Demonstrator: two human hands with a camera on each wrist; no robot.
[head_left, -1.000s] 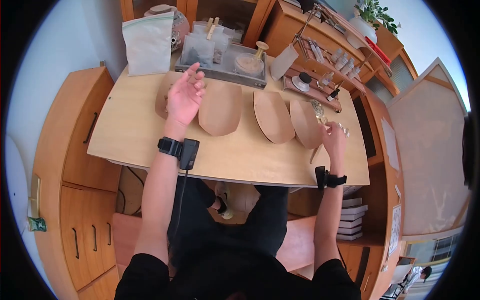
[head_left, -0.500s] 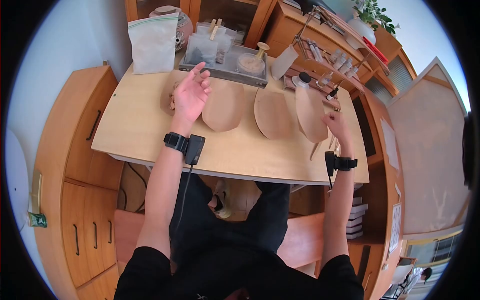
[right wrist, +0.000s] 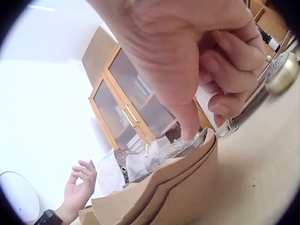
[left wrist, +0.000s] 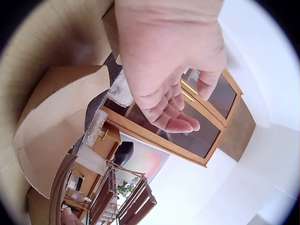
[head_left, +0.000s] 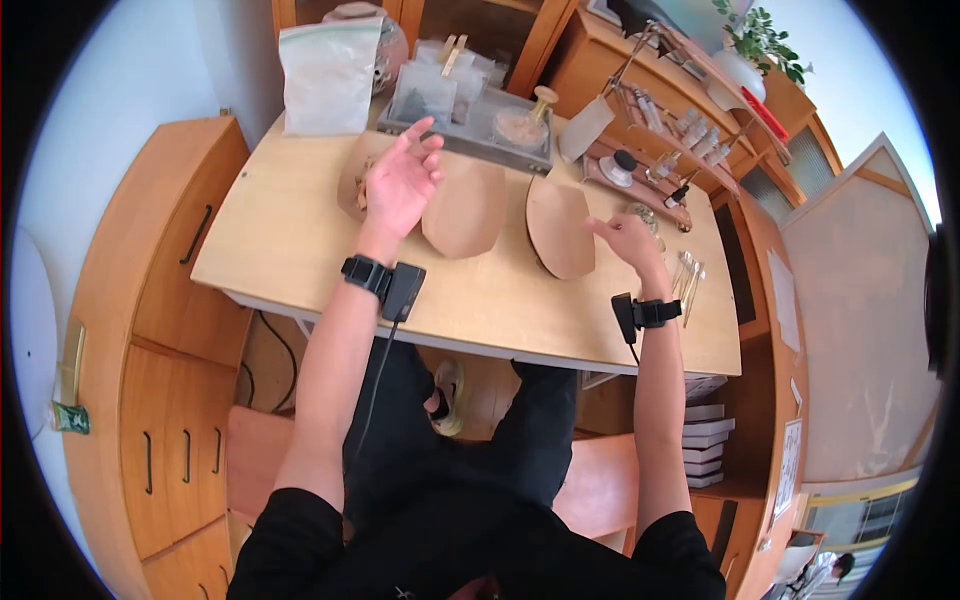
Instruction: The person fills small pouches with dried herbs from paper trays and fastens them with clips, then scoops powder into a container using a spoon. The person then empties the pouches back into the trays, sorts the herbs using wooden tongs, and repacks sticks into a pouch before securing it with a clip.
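My left hand (head_left: 403, 187) is held palm up above the two left-hand brown paper trays, fingers loosely bent, with nothing in it. Beneath it the far-left paper tray (head_left: 350, 165) contains small brown pieces (head_left: 362, 187) and is partly hidden; beside that sits a second paper tray (head_left: 465, 210). Nested paper trays (head_left: 560, 232) stand right of centre, their layered edges (right wrist: 176, 183) showing in the right wrist view. My right hand (head_left: 628, 240) is at their right rim, thumb extended over the edge and other fingers curled outside, with a gap between thumb and fingers.
A grey tray (head_left: 465, 145) with pouches and a round container stands at the back, beside a white zip bag (head_left: 328, 80). A bottle rack (head_left: 660, 130) occupies the back right. A brass burner (right wrist: 282, 74) and slender tools (head_left: 690, 275) lie right of my right hand.
The rightmost paper tray was lifted, moved left and now sits in the tray beside it. My right hand followed it left and has let go. My left hand stays raised.
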